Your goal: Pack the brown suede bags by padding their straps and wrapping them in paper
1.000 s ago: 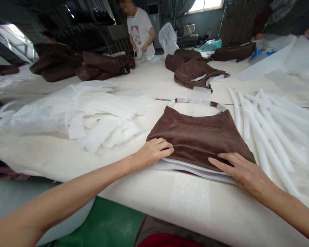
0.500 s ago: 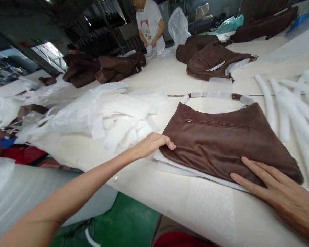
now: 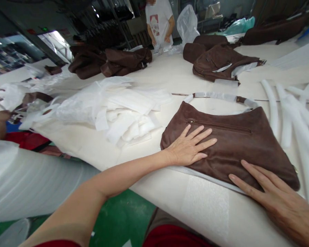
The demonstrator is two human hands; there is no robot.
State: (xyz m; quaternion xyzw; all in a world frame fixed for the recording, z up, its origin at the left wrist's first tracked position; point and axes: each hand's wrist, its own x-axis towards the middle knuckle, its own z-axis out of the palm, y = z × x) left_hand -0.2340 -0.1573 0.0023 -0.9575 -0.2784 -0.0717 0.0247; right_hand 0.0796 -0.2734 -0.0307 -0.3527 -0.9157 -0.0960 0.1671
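A brown leather handbag (image 3: 229,144) lies flat on the pale table in front of me, its zipped side up. White wrapping covers most of its handle (image 3: 216,96), which arches away from me. Spread flat on the bag's left part, below the zipper (image 3: 218,126), is my left hand (image 3: 189,147), fingers apart. My right hand (image 3: 270,192) rests open at the lower right, its fingertips on the leather. A white sheet edge (image 3: 208,178) shows beneath the bag's near side.
White foam sheets (image 3: 131,120) are heaped on the left, foam tubes (image 3: 298,116) on the right. More brown bags (image 3: 216,61) lie farther back. Across the table stands a person in a white T-shirt (image 3: 159,20). A large foam roll (image 3: 41,181) sits at the lower left.
My left hand has let go of the bag's left corner and moved right, now flat on top of the leather. My right hand stays in nearly the same place.
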